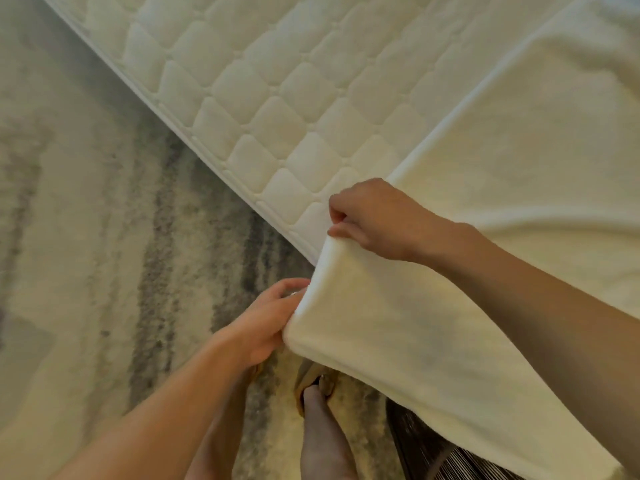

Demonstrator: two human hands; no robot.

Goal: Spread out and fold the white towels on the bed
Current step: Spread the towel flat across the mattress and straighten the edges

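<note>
At mattress edge: 2 hands gripping 1 white terry towel (519, 150).
Left hand (270, 320) pinches the towel's lower corner, fingers curled on the hem, just off the side of the white quilted mattress (277, 81); right hand (377, 220) pinches the same edge higher up, thumb & fingers closed on the fabric over the mattress border. Rest of towel lies spread across the bed top at right, w/ 1 part hanging over the side. Below: grey-and-cream shaggy rug (104, 237) & 1 foot in a tan slipper (313, 375).

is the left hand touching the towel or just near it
Touching. The head view shows the left hand gripping the towel at its hanging corner.
</note>
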